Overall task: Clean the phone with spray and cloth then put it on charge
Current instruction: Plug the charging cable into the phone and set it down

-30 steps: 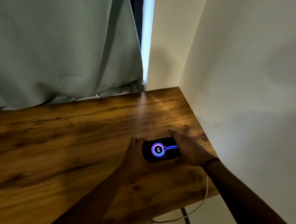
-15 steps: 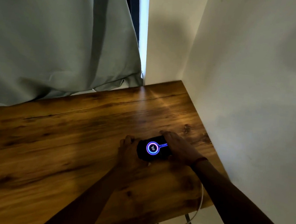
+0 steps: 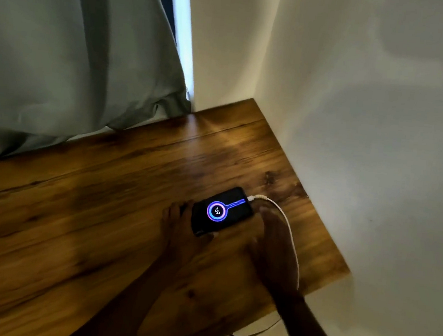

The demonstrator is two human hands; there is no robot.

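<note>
A black phone [image 3: 222, 211] lies flat on the wooden table [image 3: 95, 209] near its right end, screen up, showing a blue and purple charging ring. A white charging cable [image 3: 289, 231] is plugged into the phone's far right end and curves back over the table's front edge. My left hand [image 3: 178, 229] grips the phone's left end, with the thumb along the phone's near edge. My right hand [image 3: 269, 244] is blurred and lies with straight fingers on the table just right of the phone, under the cable. No spray or cloth is in view.
A white wall [image 3: 369, 128] runs close along the table's right edge. A pale green curtain [image 3: 76, 56] hangs at the back left and rests on the tabletop. A dark cord [image 3: 255, 334] hangs below the table's front edge.
My right hand has drawn back from the phone's right end, uncovering the plugged-in white cable. My left hand stays on the phone. The camera view has shifted slightly.
</note>
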